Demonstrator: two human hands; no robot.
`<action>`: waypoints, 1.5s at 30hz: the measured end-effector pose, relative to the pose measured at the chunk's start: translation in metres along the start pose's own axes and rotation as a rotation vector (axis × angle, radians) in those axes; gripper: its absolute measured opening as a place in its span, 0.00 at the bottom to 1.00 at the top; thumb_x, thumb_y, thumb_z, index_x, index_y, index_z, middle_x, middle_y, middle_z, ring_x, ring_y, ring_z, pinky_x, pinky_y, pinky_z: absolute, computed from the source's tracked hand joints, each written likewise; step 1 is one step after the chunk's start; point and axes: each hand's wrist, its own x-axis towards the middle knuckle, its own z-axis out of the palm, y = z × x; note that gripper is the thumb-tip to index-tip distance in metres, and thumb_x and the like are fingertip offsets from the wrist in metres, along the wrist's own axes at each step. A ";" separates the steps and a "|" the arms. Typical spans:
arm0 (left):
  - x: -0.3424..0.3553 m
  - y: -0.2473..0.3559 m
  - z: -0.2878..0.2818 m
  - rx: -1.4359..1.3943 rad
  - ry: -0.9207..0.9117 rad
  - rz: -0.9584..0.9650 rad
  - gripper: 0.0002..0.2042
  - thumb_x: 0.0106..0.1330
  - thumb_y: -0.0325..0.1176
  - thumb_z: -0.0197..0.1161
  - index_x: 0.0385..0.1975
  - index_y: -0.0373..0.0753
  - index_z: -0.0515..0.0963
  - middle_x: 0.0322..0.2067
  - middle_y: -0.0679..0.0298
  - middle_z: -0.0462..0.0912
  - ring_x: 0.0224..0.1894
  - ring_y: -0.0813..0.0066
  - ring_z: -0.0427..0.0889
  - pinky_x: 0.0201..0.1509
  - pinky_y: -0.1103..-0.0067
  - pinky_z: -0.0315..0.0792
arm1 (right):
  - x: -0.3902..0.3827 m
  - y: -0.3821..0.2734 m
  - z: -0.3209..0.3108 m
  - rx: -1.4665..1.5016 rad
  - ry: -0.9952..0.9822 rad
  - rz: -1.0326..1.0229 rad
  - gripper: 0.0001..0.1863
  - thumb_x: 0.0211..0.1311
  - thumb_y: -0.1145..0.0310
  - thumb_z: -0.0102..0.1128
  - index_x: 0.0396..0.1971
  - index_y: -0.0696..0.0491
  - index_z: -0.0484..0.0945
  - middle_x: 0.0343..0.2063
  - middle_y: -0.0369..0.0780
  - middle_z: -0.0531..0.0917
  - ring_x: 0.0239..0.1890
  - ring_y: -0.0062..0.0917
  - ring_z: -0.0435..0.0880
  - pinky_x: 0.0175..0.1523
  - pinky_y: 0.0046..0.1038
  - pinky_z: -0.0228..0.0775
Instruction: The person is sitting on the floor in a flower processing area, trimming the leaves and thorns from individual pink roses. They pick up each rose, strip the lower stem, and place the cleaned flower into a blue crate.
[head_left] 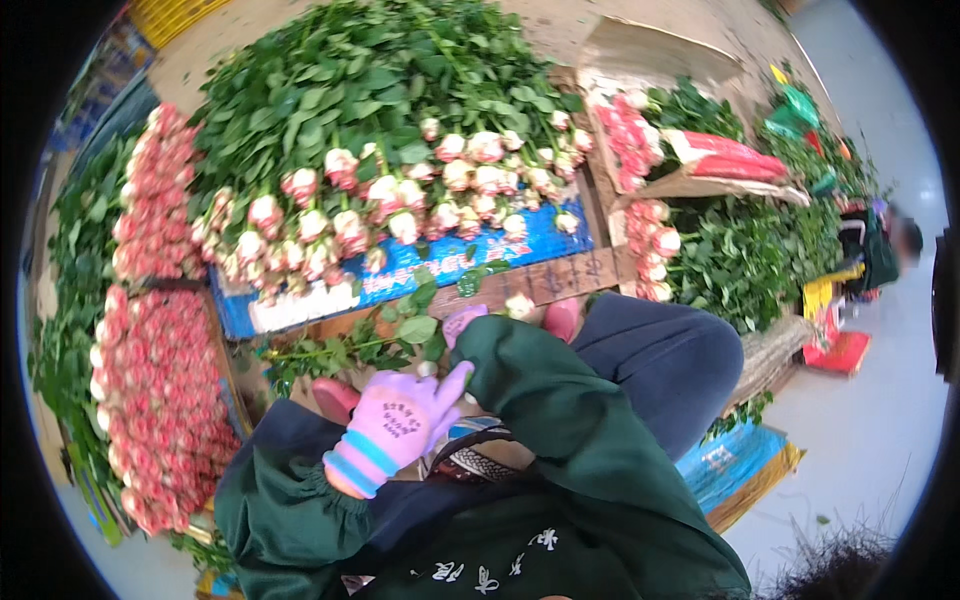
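Observation:
My left hand (398,420), in a lilac knitted glove with blue cuff bands, is over my lap, its visible fingers stretched out and apart. Its fingertips reach my right sleeve. A small pale round thing (428,368), too small to make out, shows just beyond it. The sleeve covers most of my right hand (463,322), also gloved in lilac; its grip is hidden. Leafy green stems (405,330) lie just left of it, and a pale rose head (518,305) is to its right. I cannot tell whether either hand touches these.
Cut pink-and-white roses (390,195) lie ahead on a blue printed sheet (440,262) over a wooden frame (560,275). Packed rose bundles (165,400) stand at left. At right are more bundles (655,245) and an opened paper wrap (660,50). Another person (875,245) is far right.

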 end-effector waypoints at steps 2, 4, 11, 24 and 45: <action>0.001 -0.001 0.005 0.003 -0.031 -0.014 0.27 0.64 0.46 0.58 0.61 0.43 0.67 0.23 0.63 0.80 0.25 0.64 0.80 0.29 0.68 0.71 | 0.004 -0.002 0.003 0.029 0.014 0.004 0.13 0.54 0.64 0.58 0.36 0.56 0.80 0.29 0.45 0.83 0.36 0.39 0.83 0.42 0.40 0.74; 0.004 0.001 0.006 0.005 -0.046 -0.016 0.27 0.63 0.46 0.59 0.61 0.43 0.67 0.23 0.63 0.80 0.24 0.63 0.80 0.29 0.68 0.71 | 0.003 -0.005 0.005 0.055 0.030 0.014 0.13 0.55 0.64 0.58 0.36 0.56 0.80 0.29 0.45 0.83 0.36 0.39 0.83 0.42 0.40 0.74; 0.012 0.003 0.015 0.012 -0.054 -0.005 0.24 0.63 0.46 0.58 0.57 0.44 0.69 0.23 0.61 0.80 0.25 0.60 0.81 0.28 0.67 0.72 | 0.001 0.002 0.009 0.121 0.133 0.048 0.13 0.55 0.64 0.58 0.37 0.56 0.80 0.29 0.45 0.83 0.36 0.39 0.83 0.41 0.40 0.75; -0.044 0.013 0.005 -0.445 0.330 -0.420 0.22 0.64 0.49 0.58 0.46 0.35 0.74 0.36 0.48 0.80 0.37 0.50 0.80 0.41 0.62 0.74 | -0.151 -0.088 -0.165 0.785 0.599 -0.490 0.14 0.51 0.71 0.64 0.40 0.57 0.78 0.33 0.43 0.82 0.36 0.34 0.83 0.43 0.35 0.75; -0.372 -0.199 -0.141 -0.212 0.412 -1.759 0.23 0.63 0.52 0.53 0.23 0.40 0.85 0.22 0.63 0.86 0.27 0.70 0.85 0.38 0.73 0.76 | -0.197 -0.205 -0.233 1.073 0.437 -0.484 0.27 0.66 0.72 0.53 0.65 0.56 0.63 0.44 0.43 0.81 0.36 0.17 0.77 0.46 0.22 0.71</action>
